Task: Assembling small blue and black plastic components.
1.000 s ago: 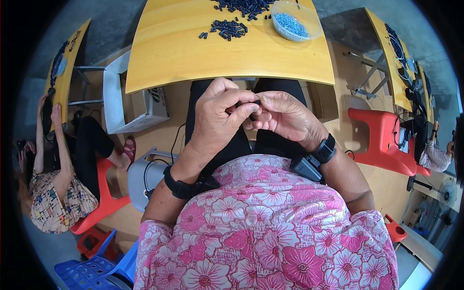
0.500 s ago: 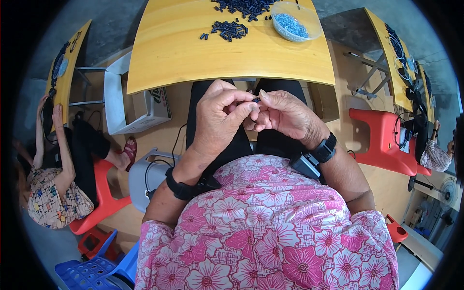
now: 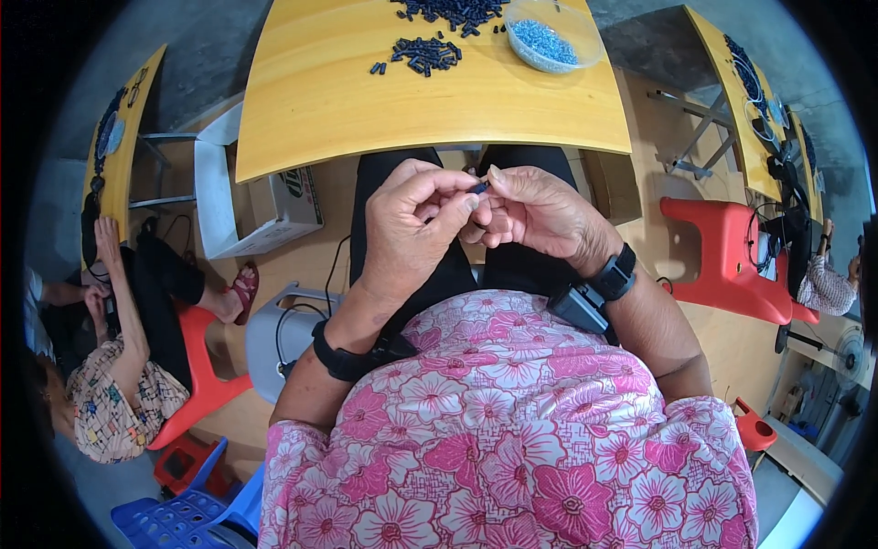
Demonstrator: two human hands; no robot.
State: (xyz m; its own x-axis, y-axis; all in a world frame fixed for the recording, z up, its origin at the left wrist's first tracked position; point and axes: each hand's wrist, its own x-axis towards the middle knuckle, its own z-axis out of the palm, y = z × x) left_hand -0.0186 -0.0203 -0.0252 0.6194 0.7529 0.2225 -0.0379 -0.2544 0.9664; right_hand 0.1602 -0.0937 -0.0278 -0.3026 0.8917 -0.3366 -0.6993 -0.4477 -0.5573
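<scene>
A seated person (image 3: 110,366) at the far left, well apart from the yellow worktop (image 3: 421,91), is half cut off by the dark rim. Just below the worktop's near edge, the left hand (image 3: 412,229) has its grip pressed together, thumb and forefinger pinching a small dark piece (image 3: 479,188); most of the piece is hidden by the fingertips, so its shape is hard to make out. The right hand (image 3: 540,215) touches the left, fingers curled close around the same piece. On the worktop's far side lie dark pieces (image 3: 425,53), and to their right a clear bowl (image 3: 552,37) of blue bits, cropped by the top edge.
</scene>
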